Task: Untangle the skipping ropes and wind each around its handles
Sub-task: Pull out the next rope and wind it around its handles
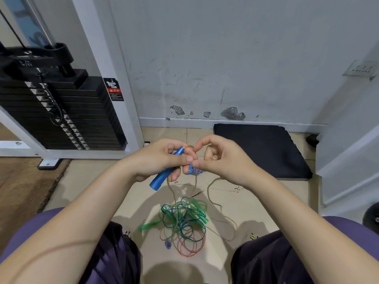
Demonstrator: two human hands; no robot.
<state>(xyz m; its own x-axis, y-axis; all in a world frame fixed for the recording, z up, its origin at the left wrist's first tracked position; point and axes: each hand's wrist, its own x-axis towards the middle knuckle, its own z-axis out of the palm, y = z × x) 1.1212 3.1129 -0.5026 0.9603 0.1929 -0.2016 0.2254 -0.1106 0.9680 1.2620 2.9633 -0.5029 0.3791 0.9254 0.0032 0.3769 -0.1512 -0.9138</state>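
Scuffed pale wall and beige tiled floor fill the background, with a black foam mat lying against the skirting. At the left stands a black weight stack in a white frame; its black-and-red warning sticker carries print too small to read. A white wall socket sits at the right.

Both hands meet above the floor. The left hand grips a blue plastic skipping-rope handle, tilted, its butt end pointing down-left. The right hand pinches a thin tan rope beside that handle's top — its strands hang down to the floor. Behind the fingers shows part of a blue-and-white patterned handle.

Between the knees lies a tangled pile of green, blue and orange translucent ropes with green handles
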